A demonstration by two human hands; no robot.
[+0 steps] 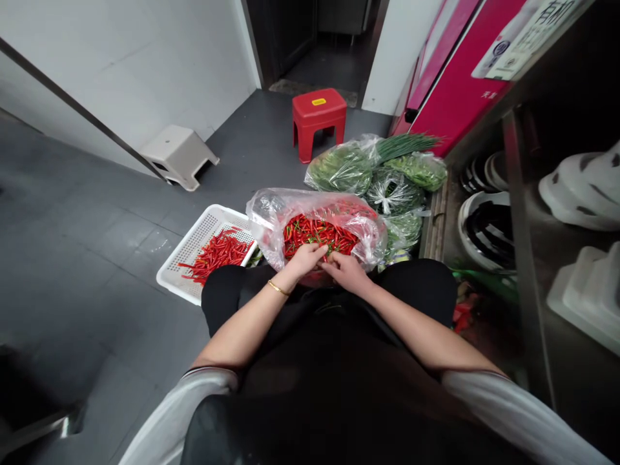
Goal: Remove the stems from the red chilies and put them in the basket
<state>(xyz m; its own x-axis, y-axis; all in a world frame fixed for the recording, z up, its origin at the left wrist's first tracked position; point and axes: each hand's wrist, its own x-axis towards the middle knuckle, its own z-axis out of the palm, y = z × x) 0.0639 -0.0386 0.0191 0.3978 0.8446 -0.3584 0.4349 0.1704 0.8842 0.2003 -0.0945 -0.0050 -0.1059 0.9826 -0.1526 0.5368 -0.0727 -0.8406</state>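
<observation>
A clear plastic bag (271, 216) full of red chilies (314, 232) with green stems stands on the floor between my knees. My left hand (306, 258) and my right hand (346, 270) meet at the bag's near edge, fingers curled and pinched on a chili (324, 248) among the pile. A gold bracelet (278, 288) circles my left wrist. To the left, a white perforated basket (194, 242) holds a heap of red chilies (217, 253).
Clear bags of green vegetables (382, 177) pile up behind the chili bag. A red stool (318, 119) and a tipped beige stool (179, 155) stand on the grey floor. A steel shelf (527, 278) with white dishes (581, 187) lines the right side.
</observation>
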